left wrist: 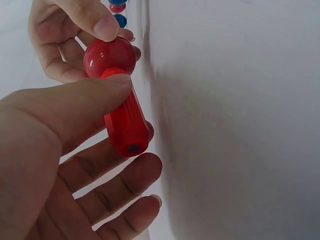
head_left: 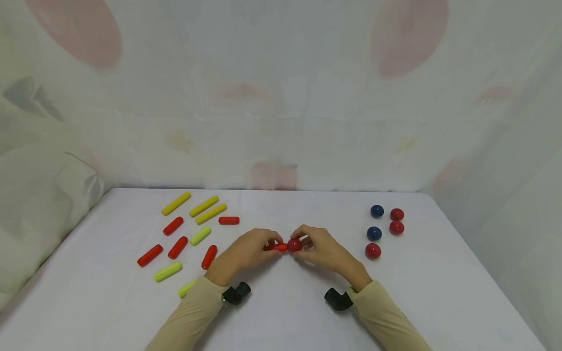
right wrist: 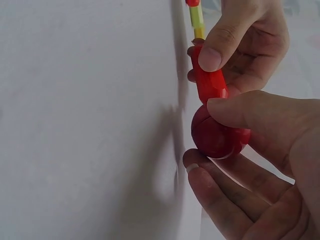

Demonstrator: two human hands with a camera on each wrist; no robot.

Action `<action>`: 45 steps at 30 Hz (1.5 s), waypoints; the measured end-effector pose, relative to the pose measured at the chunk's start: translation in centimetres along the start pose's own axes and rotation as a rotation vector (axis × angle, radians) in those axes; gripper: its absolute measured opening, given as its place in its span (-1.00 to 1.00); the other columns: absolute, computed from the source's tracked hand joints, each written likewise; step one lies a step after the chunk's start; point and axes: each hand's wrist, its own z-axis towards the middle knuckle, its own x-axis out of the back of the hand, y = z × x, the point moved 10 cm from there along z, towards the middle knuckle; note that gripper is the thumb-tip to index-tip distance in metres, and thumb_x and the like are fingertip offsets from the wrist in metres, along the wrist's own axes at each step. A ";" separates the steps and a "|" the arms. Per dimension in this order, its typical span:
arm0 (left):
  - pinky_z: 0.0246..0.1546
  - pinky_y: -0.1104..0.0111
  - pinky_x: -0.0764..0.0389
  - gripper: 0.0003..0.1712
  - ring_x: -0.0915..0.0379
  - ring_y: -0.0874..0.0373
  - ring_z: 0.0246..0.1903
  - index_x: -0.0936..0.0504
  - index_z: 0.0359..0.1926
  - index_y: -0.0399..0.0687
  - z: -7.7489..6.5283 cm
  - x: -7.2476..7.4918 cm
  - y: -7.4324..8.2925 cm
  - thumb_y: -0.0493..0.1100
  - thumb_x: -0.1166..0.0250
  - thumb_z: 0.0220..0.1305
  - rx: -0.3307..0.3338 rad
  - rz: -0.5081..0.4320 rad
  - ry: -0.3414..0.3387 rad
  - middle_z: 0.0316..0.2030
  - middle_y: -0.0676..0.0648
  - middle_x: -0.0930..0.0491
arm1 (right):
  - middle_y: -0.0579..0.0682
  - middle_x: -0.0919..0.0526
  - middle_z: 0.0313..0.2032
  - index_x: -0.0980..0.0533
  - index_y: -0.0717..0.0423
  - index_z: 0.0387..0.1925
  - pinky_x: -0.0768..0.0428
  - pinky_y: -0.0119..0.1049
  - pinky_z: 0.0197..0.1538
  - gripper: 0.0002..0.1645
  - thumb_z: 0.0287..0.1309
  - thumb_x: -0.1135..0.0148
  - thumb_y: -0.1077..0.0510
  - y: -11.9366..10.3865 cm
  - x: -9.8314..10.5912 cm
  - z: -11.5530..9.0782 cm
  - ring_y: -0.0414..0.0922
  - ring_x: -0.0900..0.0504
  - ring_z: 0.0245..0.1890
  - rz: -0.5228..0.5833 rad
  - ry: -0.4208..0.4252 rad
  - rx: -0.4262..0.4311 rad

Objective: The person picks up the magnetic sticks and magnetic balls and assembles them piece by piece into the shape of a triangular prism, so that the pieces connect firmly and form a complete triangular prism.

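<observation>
Over the middle of the table, my left hand (head_left: pixel 251 249) pinches a short red rod (left wrist: pixel 126 120) between thumb and fingers. My right hand (head_left: pixel 324 249) grips a glossy red ball (right wrist: pixel 216 136), thumb on one side and fingers on the other. One end of the rod meets the ball, and the two line up in both wrist views. A small dark hole shows in the rod's free end in the left wrist view. In the head view, the left fingers cover part of the rod.
Loose rods lie left of my hands: yellow (head_left: pixel 176 203), red (head_left: pixel 150 255) and yellow-green (head_left: pixel 168 271), one partly behind the left sleeve (head_left: pixel 193 312). To the right sit two blue balls (head_left: pixel 374 233) and three red balls (head_left: pixel 373 251). A patterned white cloth (head_left: pixel 333 122) hangs behind the table.
</observation>
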 end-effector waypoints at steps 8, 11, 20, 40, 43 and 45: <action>-0.17 0.30 -0.56 -0.75 -0.45 0.20 -0.30 -0.69 -0.06 0.00 -0.2 -0.1 -0.2 -0.12 -0.41 0.23 0.027 0.011 -0.003 -0.34 0.09 -0.59 | 0.00 -0.70 -0.07 -0.53 0.12 -0.01 -0.67 -0.19 0.01 -0.63 0.13 -0.39 0.26 0.1 -0.2 0.0 -0.07 -0.70 -0.08 0.006 -0.014 -0.003; -0.20 0.31 -0.55 -0.76 -0.43 0.20 -0.32 -0.69 -0.08 -0.01 -0.3 -0.1 -0.1 -0.12 -0.42 0.22 0.030 0.023 -0.003 -0.36 0.09 -0.56 | 0.00 -0.70 -0.07 -0.54 0.12 -0.01 -0.66 -0.17 0.01 -0.64 0.13 -0.39 0.25 0.2 -0.2 0.0 -0.08 -0.70 -0.08 0.013 -0.019 -0.010; -0.23 0.31 -0.54 -0.67 -0.43 0.19 -0.35 -0.65 0.01 -0.01 -0.1 -0.3 -0.4 -0.09 -0.41 0.23 0.039 0.026 -0.034 -0.37 0.07 -0.55 | 0.05 -0.66 0.02 -0.52 0.14 0.05 -0.65 -0.09 0.07 -0.63 0.21 -0.33 0.20 -0.1 1.0 -0.3 0.01 -0.68 -0.01 -0.036 0.005 -0.006; -0.37 0.39 -0.48 -0.34 -0.42 0.23 -0.43 -0.43 0.33 0.07 -0.3 -0.8 -0.3 -0.05 -0.40 0.23 0.037 0.009 -0.052 -0.44 0.10 -0.51 | 0.14 -0.64 0.07 -0.50 0.16 0.12 -0.62 0.01 0.11 -0.58 0.26 -0.30 0.15 0.4 4.5 -2.6 0.07 -0.66 0.02 -0.093 0.091 -0.037; -0.39 0.38 -0.45 -0.29 -0.40 0.23 -0.46 -0.38 0.39 0.14 -0.4 -0.8 -0.3 -0.04 -0.39 0.24 0.035 0.001 -0.054 -0.49 0.09 -0.48 | 0.15 -0.65 0.06 -0.50 0.17 0.12 -0.62 0.04 0.10 -0.58 0.25 -0.30 0.16 0.4 4.9 -3.1 0.09 -0.66 0.02 -0.104 0.100 -0.020; -0.42 0.39 -0.42 -0.26 -0.38 0.24 -0.47 -0.34 0.42 0.21 -0.5 -0.9 -0.3 -0.03 -0.38 0.25 0.039 -0.006 -0.060 -0.52 0.08 -0.45 | 0.15 -0.65 0.05 -0.51 0.16 0.10 -0.63 0.03 0.10 -0.59 0.24 -0.31 0.16 0.4 5.2 -3.5 0.10 -0.67 0.01 -0.118 0.108 -0.007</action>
